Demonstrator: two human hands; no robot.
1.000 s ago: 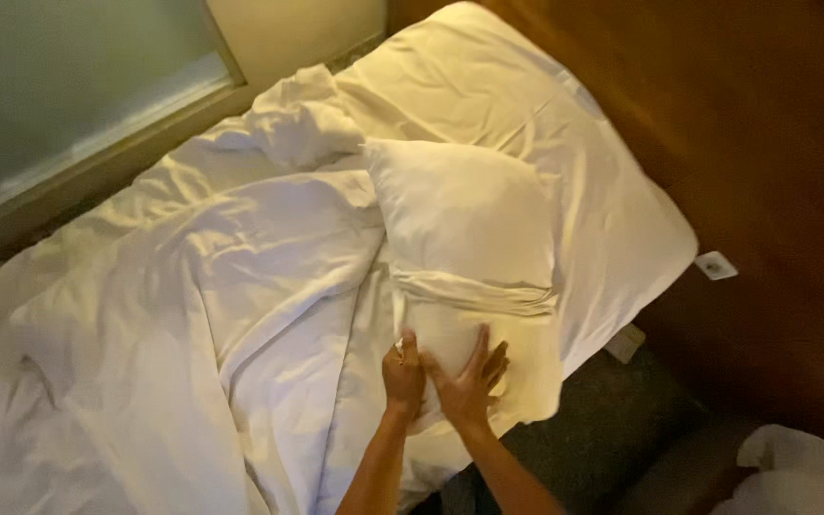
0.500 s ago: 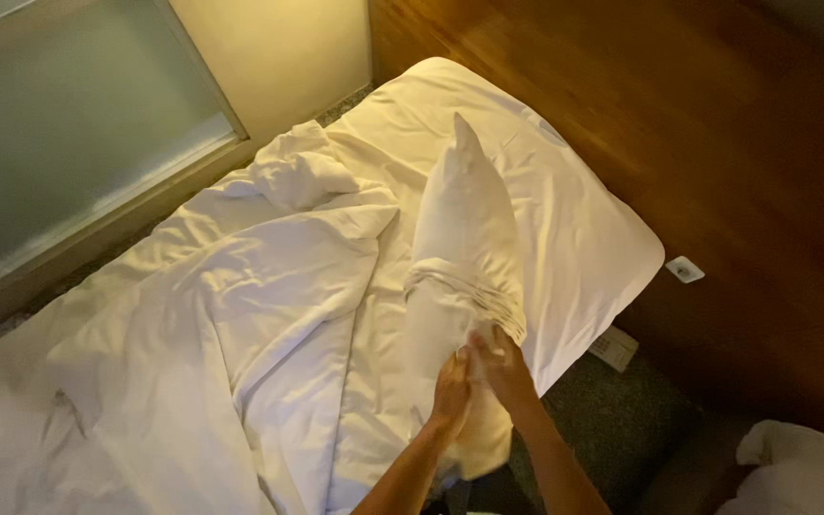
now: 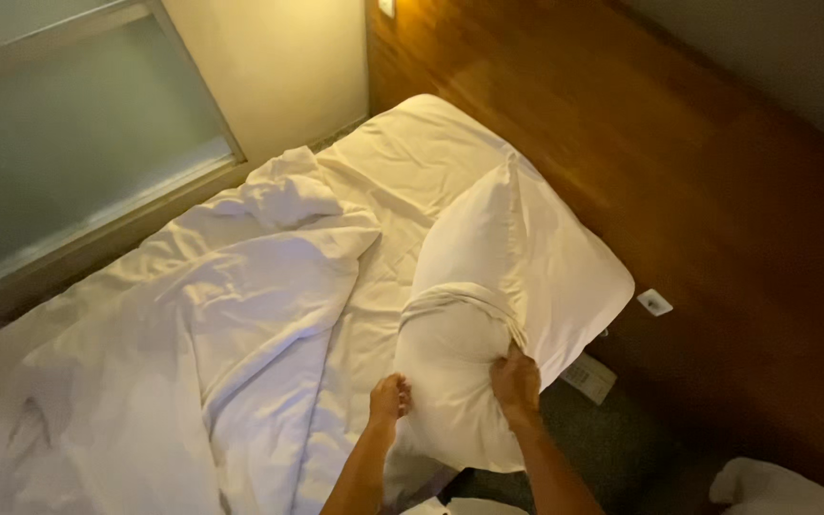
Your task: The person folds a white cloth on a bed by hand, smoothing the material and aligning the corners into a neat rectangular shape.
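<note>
Left of the pillow lies the rumpled duvet. The pillow, flat on the bed a second ago, now stands on end at its near edge. Left hand clenches its side; right hand grips the bunched case.

A rumpled white duvet covers the bed. A frosted window and a wooden wall panel flank it.
</note>
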